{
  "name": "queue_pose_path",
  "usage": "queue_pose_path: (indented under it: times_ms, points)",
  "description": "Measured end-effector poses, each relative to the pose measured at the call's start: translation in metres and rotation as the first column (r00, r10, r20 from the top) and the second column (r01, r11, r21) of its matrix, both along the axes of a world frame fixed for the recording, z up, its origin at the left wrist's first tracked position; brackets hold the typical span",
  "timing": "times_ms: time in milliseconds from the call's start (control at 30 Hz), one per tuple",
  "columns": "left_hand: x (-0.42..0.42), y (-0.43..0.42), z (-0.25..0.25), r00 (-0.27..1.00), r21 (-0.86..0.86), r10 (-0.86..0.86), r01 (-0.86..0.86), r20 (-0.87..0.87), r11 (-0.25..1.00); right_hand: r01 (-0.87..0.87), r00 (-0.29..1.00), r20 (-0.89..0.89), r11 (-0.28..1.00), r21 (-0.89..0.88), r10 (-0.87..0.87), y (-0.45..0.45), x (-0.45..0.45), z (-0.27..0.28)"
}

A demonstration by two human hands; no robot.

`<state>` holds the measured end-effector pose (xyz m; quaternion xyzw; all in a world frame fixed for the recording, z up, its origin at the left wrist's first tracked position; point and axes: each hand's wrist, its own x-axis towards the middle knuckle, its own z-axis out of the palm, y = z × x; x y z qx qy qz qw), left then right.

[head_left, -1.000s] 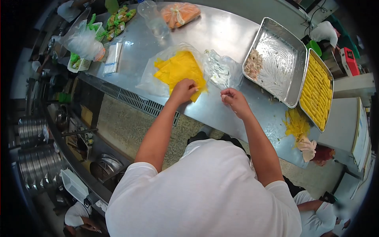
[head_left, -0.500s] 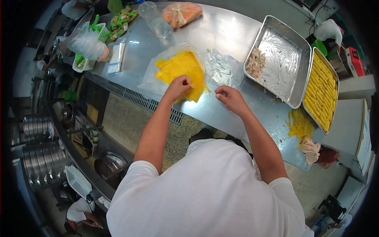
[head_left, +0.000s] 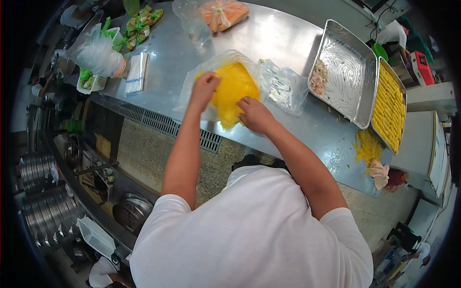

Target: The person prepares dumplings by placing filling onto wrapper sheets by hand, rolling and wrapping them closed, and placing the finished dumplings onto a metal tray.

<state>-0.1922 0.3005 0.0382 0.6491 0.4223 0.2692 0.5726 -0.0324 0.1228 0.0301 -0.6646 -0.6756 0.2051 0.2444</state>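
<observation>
A stack of thin yellow wrapper sheets (head_left: 235, 91) lies on a clear plastic bag (head_left: 189, 81) before me, its lower corner hanging toward the table's near edge. My left hand (head_left: 206, 87) is closed in a pinch at the upper left edge of the sheets. At their right edge, my right hand (head_left: 255, 114) has its fingers curled and closed on the yellow sheet. Just right of the sheets lies another crumpled clear bag (head_left: 283, 86) with white smears in it.
A metal tray (head_left: 343, 53) holds pinkish minced filling (head_left: 319, 78) at its left end. Beside it stands a tray of yellow rolls (head_left: 388, 105). Yellow scraps (head_left: 366, 146) and a pale cloth (head_left: 378, 175) lie at the right corner. Further back rests a bag of orange food (head_left: 224, 14).
My left hand has moved up and left along the yellow sheets. My right hand has come left from beside them onto their right edge. The view has shifted slightly.
</observation>
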Motion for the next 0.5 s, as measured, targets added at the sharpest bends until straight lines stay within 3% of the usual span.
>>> queue_pose_path:
  times_ms: [67, 133, 167, 233, 300, 367, 400, 433, 500]
  points:
    - [-0.015, 0.026, 0.026, 0.940, -0.253, 0.206, -0.136, 0.273, 0.958, 0.009, 0.999, -0.041, 0.996, -0.084, -0.013, 0.004, -0.002, 0.007]
    - [-0.037, 0.052, 0.053, 0.819, -0.365, 0.243, -0.044, 0.519, 0.930, 0.003, 0.998, -0.060, 0.995, -0.101, -0.009, 0.007, -0.002, 0.011]
    - [-0.048, 0.061, 0.066, 0.821, -0.363, 0.241, -0.045, 0.518, 0.931, -0.003, 0.997, -0.077, 0.993, -0.119, -0.007, 0.007, -0.002, 0.012]
    - [-0.058, 0.070, 0.094, 0.642, -0.357, 0.136, 0.227, 0.754, 0.906, -0.022, 0.988, -0.153, 1.000, -0.021, 0.018, 0.005, -0.001, 0.012]
    - [-0.049, 0.061, 0.123, 0.643, -0.340, 0.122, 0.227, 0.756, 0.913, -0.030, 0.974, -0.221, 0.997, 0.077, 0.046, -0.002, 0.006, 0.013]
    - [-0.035, 0.044, 0.132, 0.642, -0.331, 0.110, 0.234, 0.759, 0.914, 0.085, 0.845, -0.534, 0.985, 0.151, 0.009, -0.015, 0.018, 0.022]
    - [-0.025, 0.035, 0.131, 0.628, -0.269, -0.007, 0.343, 0.778, 0.900, 0.099, 0.848, -0.530, 0.984, 0.146, -0.007, -0.023, 0.023, 0.030]
    - [-0.011, 0.024, 0.129, 0.596, -0.204, -0.123, 0.451, 0.793, 0.869, 0.233, 0.822, -0.560, 0.959, 0.159, -0.106, -0.031, 0.031, 0.043]
    - [0.020, -0.012, 0.120, 0.622, -0.236, -0.226, 0.570, 0.750, 0.787, 0.432, 0.770, -0.587, 0.882, 0.191, -0.250, -0.052, 0.046, 0.076]
